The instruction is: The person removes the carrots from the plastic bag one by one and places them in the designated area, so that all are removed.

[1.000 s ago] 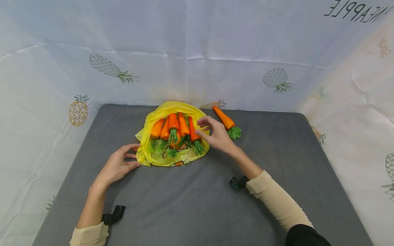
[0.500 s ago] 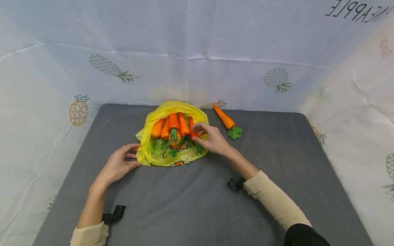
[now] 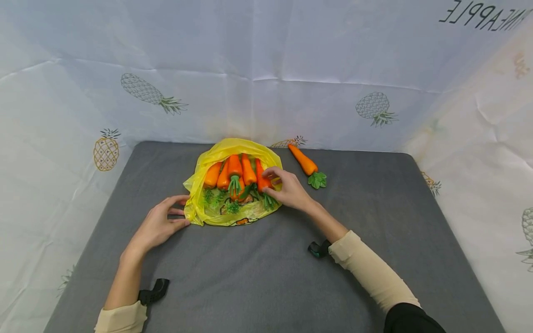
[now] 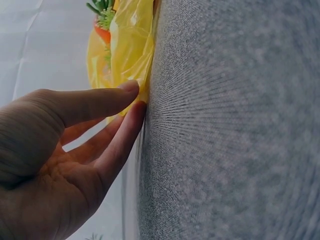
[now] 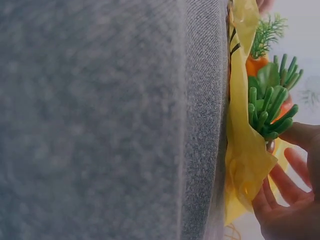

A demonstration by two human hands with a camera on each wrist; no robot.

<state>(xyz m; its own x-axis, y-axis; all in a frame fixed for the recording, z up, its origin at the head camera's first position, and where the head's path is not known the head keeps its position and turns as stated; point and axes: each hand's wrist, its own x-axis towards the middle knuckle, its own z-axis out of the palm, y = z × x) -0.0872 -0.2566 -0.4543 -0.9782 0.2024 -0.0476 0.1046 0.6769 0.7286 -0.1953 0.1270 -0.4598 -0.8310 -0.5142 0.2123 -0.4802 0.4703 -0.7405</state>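
Note:
A yellow plastic bag (image 3: 233,144) lies with its mouth toward me, several orange carrots with green tops inside. At its left edge, my left hand (image 3: 156,224) pinches the plastic between thumb and fingertips; the left wrist view shows the bag's yellow edge (image 4: 132,47) at those tips. My right hand (image 3: 291,189) is at the bag's right side, thumb and fingers around the rightmost carrot (image 3: 260,179). In the right wrist view the thumb is by its green top (image 5: 270,112), with the other fingers beside the yellow plastic; most of that carrot's body is hidden there.
One loose carrot (image 3: 304,159) with leafy greens lies right of the bag, near the back edge of the grey-covered table (image 3: 250,277). A white pineapple-print cloth (image 3: 270,55) hangs behind and along both sides.
My right hand has moved left from beside the bag onto the rightmost carrot, then shifted slightly right. The left hand and the bag have stayed almost still.

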